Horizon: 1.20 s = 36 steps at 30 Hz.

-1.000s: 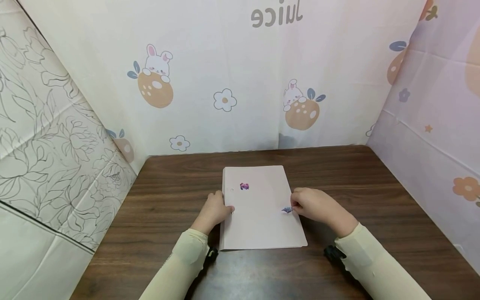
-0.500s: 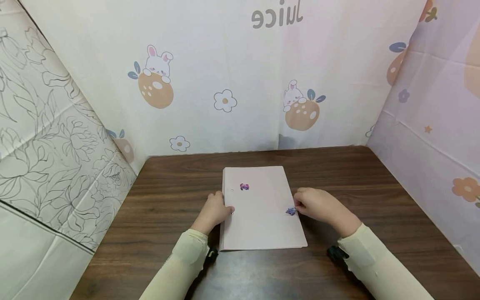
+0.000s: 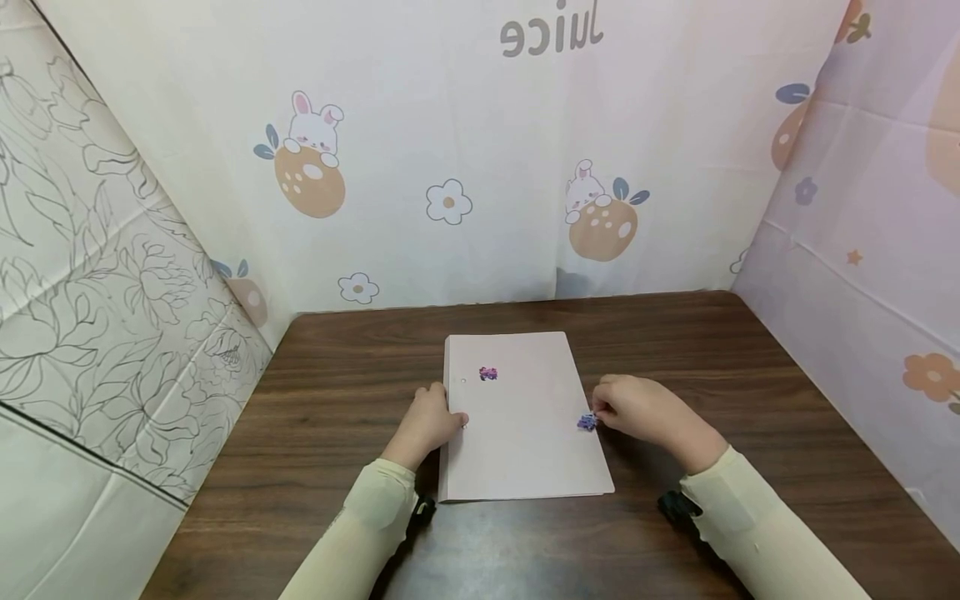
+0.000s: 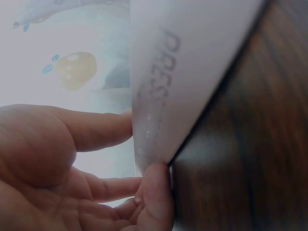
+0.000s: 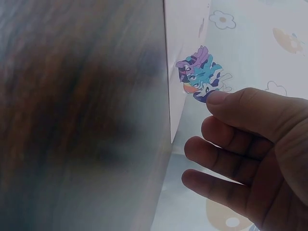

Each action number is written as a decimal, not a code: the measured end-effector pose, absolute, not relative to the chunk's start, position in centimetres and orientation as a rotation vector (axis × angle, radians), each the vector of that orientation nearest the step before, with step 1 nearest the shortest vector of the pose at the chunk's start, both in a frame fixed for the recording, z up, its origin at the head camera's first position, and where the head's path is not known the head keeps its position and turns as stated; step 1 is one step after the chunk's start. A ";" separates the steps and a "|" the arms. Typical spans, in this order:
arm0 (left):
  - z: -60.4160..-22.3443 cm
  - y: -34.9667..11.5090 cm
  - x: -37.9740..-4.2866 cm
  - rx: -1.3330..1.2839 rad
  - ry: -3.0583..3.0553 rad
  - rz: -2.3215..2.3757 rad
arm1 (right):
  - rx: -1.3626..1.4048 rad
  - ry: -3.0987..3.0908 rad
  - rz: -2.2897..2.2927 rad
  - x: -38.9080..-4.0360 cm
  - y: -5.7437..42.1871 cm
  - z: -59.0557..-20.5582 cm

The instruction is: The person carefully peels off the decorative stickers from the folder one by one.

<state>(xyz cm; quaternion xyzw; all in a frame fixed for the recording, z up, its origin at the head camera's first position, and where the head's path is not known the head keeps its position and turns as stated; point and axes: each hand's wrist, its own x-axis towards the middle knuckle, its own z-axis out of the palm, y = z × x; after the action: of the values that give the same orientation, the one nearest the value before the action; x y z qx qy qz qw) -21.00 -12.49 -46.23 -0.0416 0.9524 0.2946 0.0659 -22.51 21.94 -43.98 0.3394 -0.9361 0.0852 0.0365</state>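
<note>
A white binder (image 3: 525,450) with rivets near its spine lies on the table, front cover up. My left hand (image 3: 431,423) holds it at the spine edge, thumb on the cover and fingertips low against the spine (image 4: 187,62), which bears faint lettering. Near the binder's right edge, my right hand (image 3: 633,410) pinches a small sticker (image 5: 199,72) of colourful cartoon ponies in purple, blue and white. Only its corner is under the thumb; the other fingers lie loosely curled below. Another sticker (image 3: 488,373), pink and purple, is on the upper left of the cover.
The dark wood table (image 3: 360,358) runs to a printed curtain (image 3: 495,125) at the back. More printed cloth hangs at the left and right sides. Black wrist straps show beneath both pale sleeves (image 3: 750,517).
My right hand has moved slightly right and turned the pony sticker so more of its face shows, now at the cover's right edge. The left hand and binder stay put.
</note>
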 end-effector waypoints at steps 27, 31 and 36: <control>-46.4 -12.5 -21.0 -0.117 2.880 0.879 | 0.974 -2.884 0.237 -23.2 22.9 -44.1; -46.4 -12.5 -21.0 -0.121 2.881 0.878 | 0.960 -2.892 0.240 -23.4 23.1 -44.2; -46.3 -12.5 -20.9 -0.120 2.884 0.878 | 0.931 -2.926 0.243 -23.5 23.3 -44.2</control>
<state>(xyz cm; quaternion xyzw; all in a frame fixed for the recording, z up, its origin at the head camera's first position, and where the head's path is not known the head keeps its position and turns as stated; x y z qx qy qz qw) -20.91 -12.49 -46.28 -0.0398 0.9541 0.2904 0.0621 -23.50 23.31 -44.20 0.3022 -0.9495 0.0790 0.0307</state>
